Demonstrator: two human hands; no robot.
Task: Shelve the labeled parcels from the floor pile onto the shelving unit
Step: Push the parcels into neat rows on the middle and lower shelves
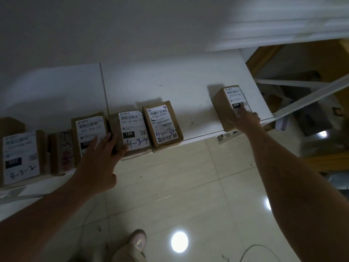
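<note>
Parcels (162, 127): six brown boxes with white labels stand on the white shelf (170, 87), along its front edge. Five form a close row from 9 o'clock to centre; among them the 037 parcel (88, 127) and the 15H parcel (132, 127) stand side by side. The sixth, the 070 parcel (229, 104), stands well apart at 2 o'clock, near the shelf's right end. Left hand (100, 161): fingers (108, 137) straight and spread, laid flat across the fronts of the 037 and 15H parcels. Right hand (248, 120): on the lower front of the 070 parcel, one finger straight on its label; blur prevents telling whether the others clasp the box. Tiled floor (188, 186) below; one shoe (137, 244) at 6 o'clock.
</note>
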